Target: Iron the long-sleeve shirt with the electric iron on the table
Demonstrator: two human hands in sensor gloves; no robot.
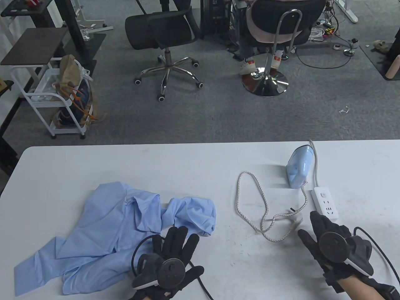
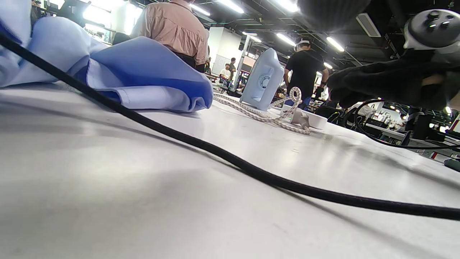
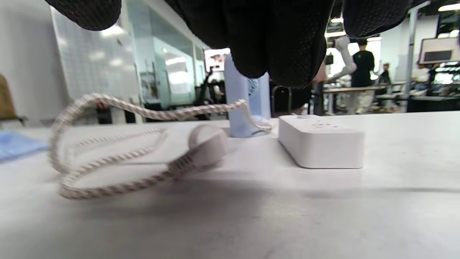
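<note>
A crumpled light-blue long-sleeve shirt (image 1: 109, 231) (image 2: 143, 72) lies on the left half of the white table (image 1: 200, 162). My left hand (image 1: 181, 247) rests flat beside its right edge, fingers straight, holding nothing. The pale-blue iron (image 1: 300, 168) (image 2: 260, 81) (image 3: 248, 104) stands upright at the right. Its braided cord (image 1: 265, 215) (image 3: 107, 158) loops over the table and ends in a white plug (image 3: 206, 144), which lies loose. My right hand (image 1: 307, 225) (image 2: 388, 82) hovers just over the plug with fingers (image 3: 273, 43) extended, gripping nothing.
A white power strip (image 1: 325, 202) (image 3: 320, 144) lies right of the plug, its lead running past the iron to the far edge. A black glove cable (image 2: 215, 151) crosses the table near my left wrist. Office chairs (image 1: 165, 34) and a cart (image 1: 56, 93) stand beyond the table.
</note>
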